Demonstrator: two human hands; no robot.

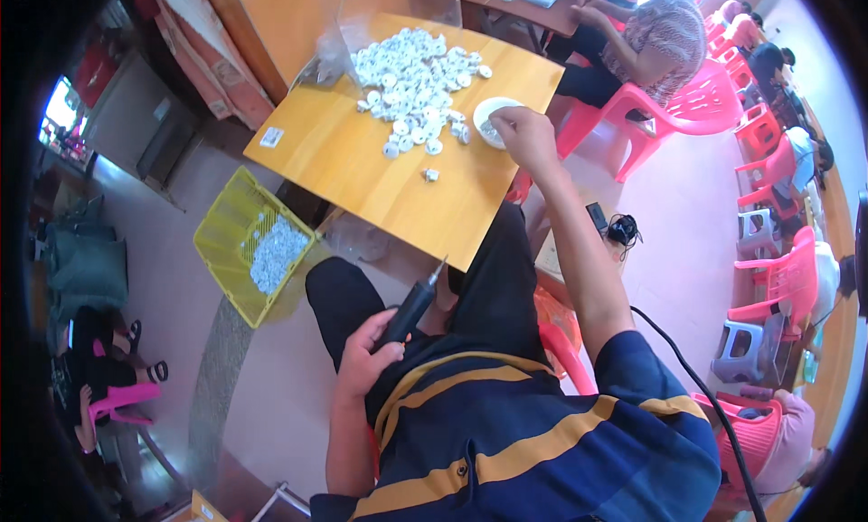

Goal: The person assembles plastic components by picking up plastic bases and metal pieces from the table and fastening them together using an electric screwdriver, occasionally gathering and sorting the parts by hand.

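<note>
Reaching into white bowl [483, 110], upper centre: right hand [528, 141], grip unclear | left hand [366, 354] clamped on black driver [411, 310] | basketed pieces [278, 254], left of frame, perhaps done; table heap [411, 81], top, probably remaining

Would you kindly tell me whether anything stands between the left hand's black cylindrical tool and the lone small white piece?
Nothing visible does: the left hand holds the tool, and only yellow wooden tabletop shows between its metal tip and the white piece.

Bowl [481, 125] right of pile [411, 86], basket [226, 222] left
</note>
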